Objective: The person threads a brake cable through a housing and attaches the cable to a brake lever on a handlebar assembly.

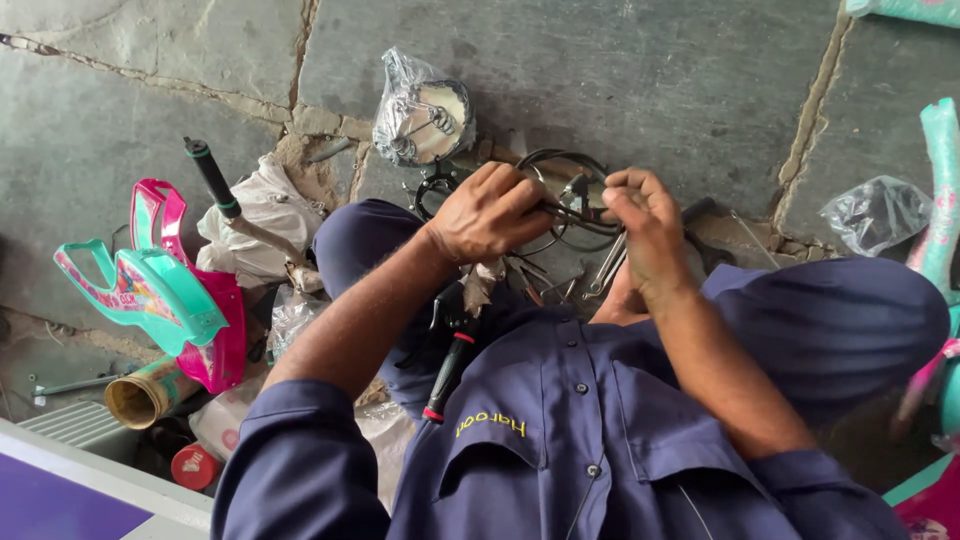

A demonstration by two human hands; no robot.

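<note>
I sit on a stone floor in dark blue work clothes. My left hand grips a coiled black cable with a small metal fitting on it. My right hand pinches the same cable at the fitting, fingers closed over it. Both hands are held together above my knees. Under them lie small metal tools and a tool with a black and red handle resting on my lap.
A clear plastic bag with a round metal part lies ahead. Left are teal and pink plastic bike parts, a black-gripped handlebar stem, a cardboard tube. Right are a crumpled plastic bag and a teal frame piece.
</note>
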